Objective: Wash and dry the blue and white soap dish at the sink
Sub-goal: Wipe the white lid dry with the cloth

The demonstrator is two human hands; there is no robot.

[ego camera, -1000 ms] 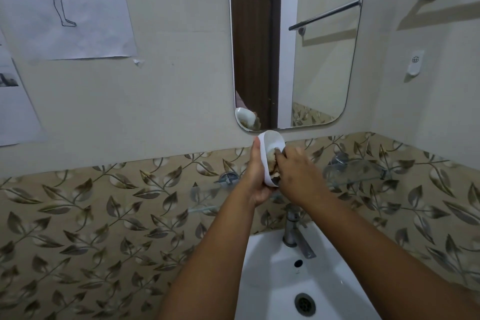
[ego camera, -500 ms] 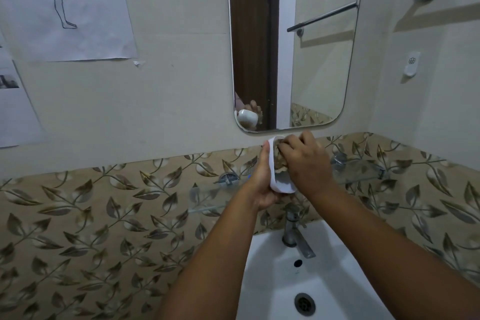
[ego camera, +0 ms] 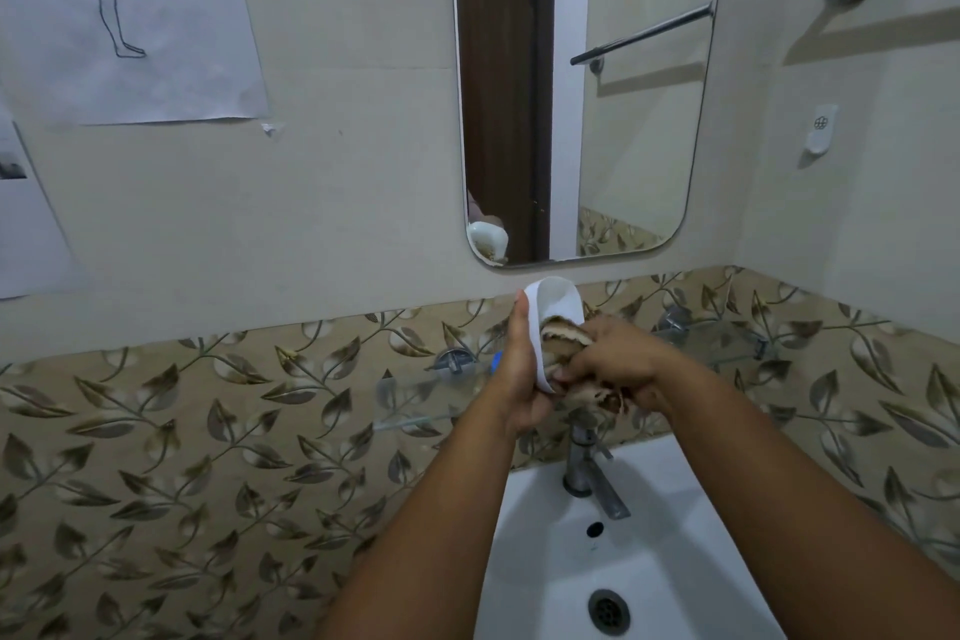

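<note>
Risk is the soap dish [ego camera: 556, 307], pinched edge-on in the left hand [ego camera: 519, 374], slipping toward the sink [ego camera: 675, 561] as the right hand [ego camera: 613, 364], closed round a cloth [ego camera: 563, 335], rubs inside.

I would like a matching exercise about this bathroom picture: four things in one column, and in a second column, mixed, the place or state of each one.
Things:
1. soap dish
2. cloth
3. faucet
4. mirror

Places or states:
A. on the wall above the leaf-pattern tiles
B. held upright in the left hand
C. standing at the back of the white sink
D. pressed into the dish by the right hand

Pairs: 1-B, 2-D, 3-C, 4-A
</note>
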